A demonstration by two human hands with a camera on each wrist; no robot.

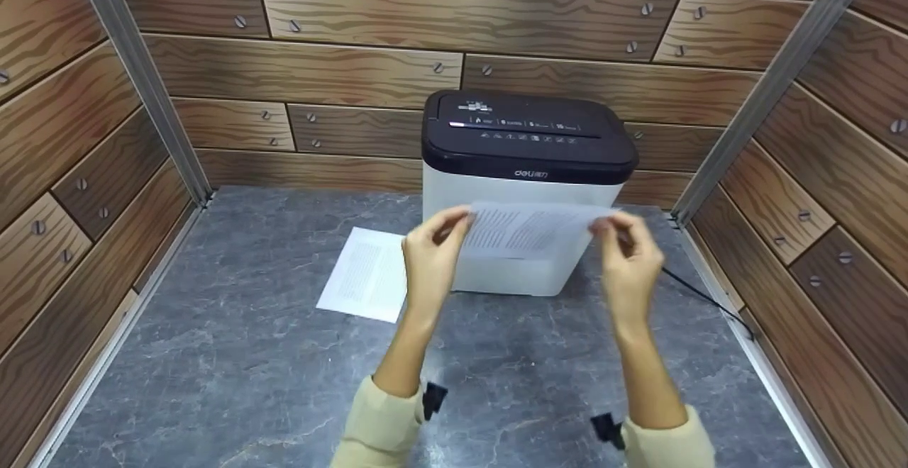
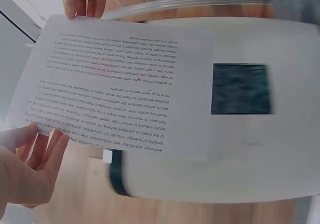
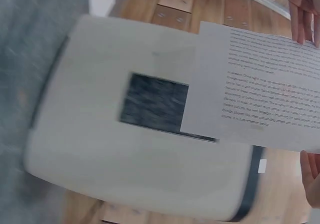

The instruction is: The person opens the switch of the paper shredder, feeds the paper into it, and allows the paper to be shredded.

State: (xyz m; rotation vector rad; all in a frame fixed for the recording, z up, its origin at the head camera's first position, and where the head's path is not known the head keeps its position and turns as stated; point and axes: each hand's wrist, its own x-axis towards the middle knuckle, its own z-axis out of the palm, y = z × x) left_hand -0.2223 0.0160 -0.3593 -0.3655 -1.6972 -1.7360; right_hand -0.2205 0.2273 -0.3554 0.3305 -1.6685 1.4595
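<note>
My left hand [image 1: 430,255] pinches the left edge of a printed sheet of paper [image 1: 525,230] between thumb and fingers. At the opposite edge, my right hand [image 1: 630,255] pinches the same sheet. The paper is stretched between both hands, in front of the white body of a paper shredder [image 1: 507,276] and lower than its black lid [image 1: 539,152]. A long feed slot [image 1: 525,130] crosses the lid's top. In the left wrist view the sheet [image 2: 115,89] shows its printed lines, with a hand at each side edge.
Another printed sheet [image 1: 365,276] lies on the grey marbled surface [image 1: 248,354], left of the shredder. A black cord [image 1: 709,301] runs along the right side. Wood-patterned walls [image 1: 355,14] with metal corner posts [image 1: 142,78] enclose the back and sides.
</note>
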